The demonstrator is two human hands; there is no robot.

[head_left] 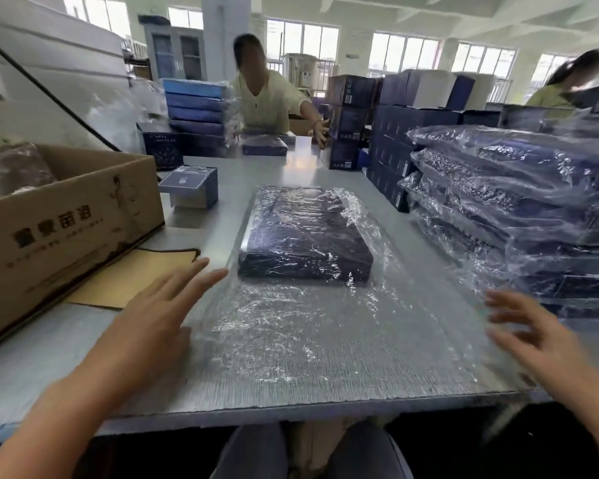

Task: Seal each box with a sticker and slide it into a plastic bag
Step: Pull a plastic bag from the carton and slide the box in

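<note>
Here, the dark blue box (305,233) lies flat inside the clear plastic bag (291,323) in the middle of the grey table (66,368). The left hand (153,305) is spread, fingers straight, at the bag's left edge near the box. The right hand (536,333), blurred, is spread too and holds nothing, beside the stack of bagged boxes (519,202).

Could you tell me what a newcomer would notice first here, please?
A dark blue box lies flat inside a clear plastic bag at the middle of the table, with the left hand and right hand open on either side of the bag's near end. A stack of bagged boxes rises on the right; a cardboard carton sits on the left.
</note>
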